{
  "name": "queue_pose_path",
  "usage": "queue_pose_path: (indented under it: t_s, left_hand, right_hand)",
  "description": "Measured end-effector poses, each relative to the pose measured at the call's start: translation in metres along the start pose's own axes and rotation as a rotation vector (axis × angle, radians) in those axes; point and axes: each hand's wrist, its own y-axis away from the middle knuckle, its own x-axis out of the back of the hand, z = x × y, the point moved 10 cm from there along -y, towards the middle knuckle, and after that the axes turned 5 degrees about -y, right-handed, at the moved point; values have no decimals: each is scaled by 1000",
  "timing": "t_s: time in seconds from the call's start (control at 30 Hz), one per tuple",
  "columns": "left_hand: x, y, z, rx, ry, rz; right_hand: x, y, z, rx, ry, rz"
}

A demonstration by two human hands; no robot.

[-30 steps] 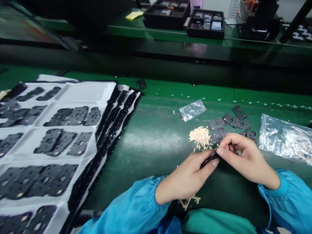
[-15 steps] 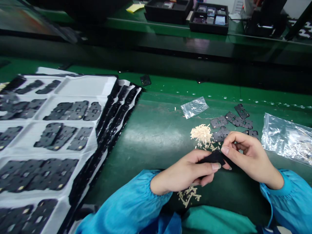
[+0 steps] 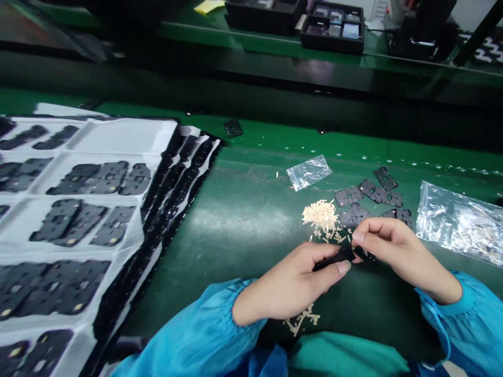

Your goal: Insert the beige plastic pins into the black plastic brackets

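At far left, white moulded trays [image 3: 118, 135] lie stacked on the green bench mat [image 3: 243, 220], their pockets holding rows of flat black plates [image 3: 88, 178], with more dark edges showing in the layers beneath. Just past the stack's corner, a lone black piece [image 3: 232, 128] lies near the mat's far side. The left hand [image 3: 288, 288], coming out of a gathered blue sleeve [image 3: 196, 335], has its fingers curled and its thumb pressed in, pinching a thin black strip [image 3: 334, 260] that is held in the air between both hands. The strip looks light and fairly stiff, though thin enough to flex, so its long edges and ends seem the best places to take hold. A heap of pale slivers [image 3: 320, 217] sits just above the hands, and a smaller scatter [image 3: 302, 319] lies below them. Beyond the heap is a small clear plastic bag [image 3: 308, 173], with no contents that I can make out. Farther off, on a raised green shelf, black trays [image 3: 333, 29] hold small items too blurred to identify. Several perforated black plates [image 3: 353, 214] lie loose beside the heap. The right hand [image 3: 396, 246] pinches the strip's other end between thumb and bent fingers, next to a large clear plastic bag [image 3: 458, 222] that appears to contain more pale slivers.
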Motion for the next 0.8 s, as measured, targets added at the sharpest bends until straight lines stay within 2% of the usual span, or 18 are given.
queue_pose_path:
  t_s: [0.2, 0.33, 0.43, 0.5, 0.63, 0.8]
  left_hand:
    - [6, 2, 20, -198, -342, 125]
    - [5, 4, 26, -267, -501, 172]
    - [4, 6, 28, -293, -607, 185]
    - [3, 7, 28, -297, -684, 185]
    - [1, 10, 25, -299, -824, 197]
    - [-2, 16, 30, -376, -873, 235]
  right_hand:
    - [7, 0, 4, -11, 67, 68]
    - [5, 1, 3, -9, 67, 48]
    - [4, 5, -2, 5, 171, 52]
    - [4, 9, -11, 81, 320, 76]
    - [-5, 23, -38, 343, 615, 92]
    - [-19, 39, -58, 585, 820, 50]
